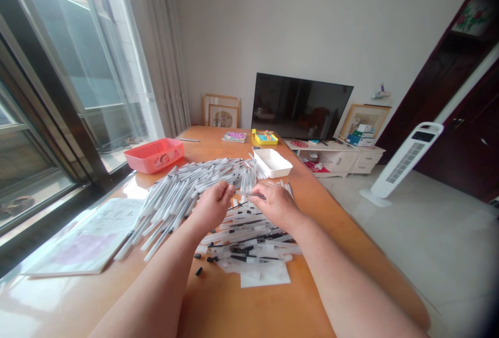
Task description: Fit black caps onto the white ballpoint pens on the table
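Near the middle of the frame, both hands meet over a heap of pens (187,187) spread across the table (249,301). The left hand (212,205) is curled, its fingertips pinched on one end of a thin pen (244,193). The right hand (275,203) pinches the other end of what seems to be the same pen, though the grip is small and partly hidden. Just below the hands lie more pens with black parts (249,247), some on white sheets. A small black cap (198,271) sits alone on the wood, lower left of that heap. Above the hands stands a white tray (273,163); a pink basket (155,155) sits at the upper left of the table. Papers (89,239) lie at the left edge, by the window (58,78). A TV (300,106) and a fan (405,158) stand beyond.
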Motion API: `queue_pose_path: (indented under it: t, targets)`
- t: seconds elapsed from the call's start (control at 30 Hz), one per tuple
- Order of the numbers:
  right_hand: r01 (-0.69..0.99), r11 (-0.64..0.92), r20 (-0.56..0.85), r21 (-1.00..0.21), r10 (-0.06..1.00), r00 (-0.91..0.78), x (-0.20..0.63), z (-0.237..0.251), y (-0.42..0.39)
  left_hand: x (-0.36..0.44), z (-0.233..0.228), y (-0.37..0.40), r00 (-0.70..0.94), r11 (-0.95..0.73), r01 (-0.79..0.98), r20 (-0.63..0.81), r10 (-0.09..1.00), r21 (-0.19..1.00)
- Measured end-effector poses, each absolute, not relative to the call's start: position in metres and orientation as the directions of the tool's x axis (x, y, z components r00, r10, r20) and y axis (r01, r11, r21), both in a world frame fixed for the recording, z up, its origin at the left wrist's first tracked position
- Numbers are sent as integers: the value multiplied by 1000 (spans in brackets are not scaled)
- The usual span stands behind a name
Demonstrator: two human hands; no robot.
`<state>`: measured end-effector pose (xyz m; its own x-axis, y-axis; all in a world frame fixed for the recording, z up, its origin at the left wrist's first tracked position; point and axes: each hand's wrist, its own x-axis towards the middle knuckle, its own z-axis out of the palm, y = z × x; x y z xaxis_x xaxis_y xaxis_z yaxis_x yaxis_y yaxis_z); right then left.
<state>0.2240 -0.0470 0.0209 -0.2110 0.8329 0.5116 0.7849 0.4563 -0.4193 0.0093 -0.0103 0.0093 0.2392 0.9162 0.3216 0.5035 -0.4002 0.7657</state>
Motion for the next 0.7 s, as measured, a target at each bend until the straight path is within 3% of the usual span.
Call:
queue_pose_path:
  t: [0.1,0.27,0.57,0.7]
  targets:
    - [785,467,518,-408,826,-223,224,21,-48,9,10,-10,191,-345,508,287,939,790]
    - [782,470,520,-410,825,-223,226,20,-46,9,13,-12,195,-272,356,214,957,894]
    - [782,486,522,-390,816,-247,225,17,-45,10,13,-11,185,-259,452,195,963,853]
    - [790,482,526,-379,815,-244,227,17,-44,10,12,-11,198,-264,405,198,960,876]
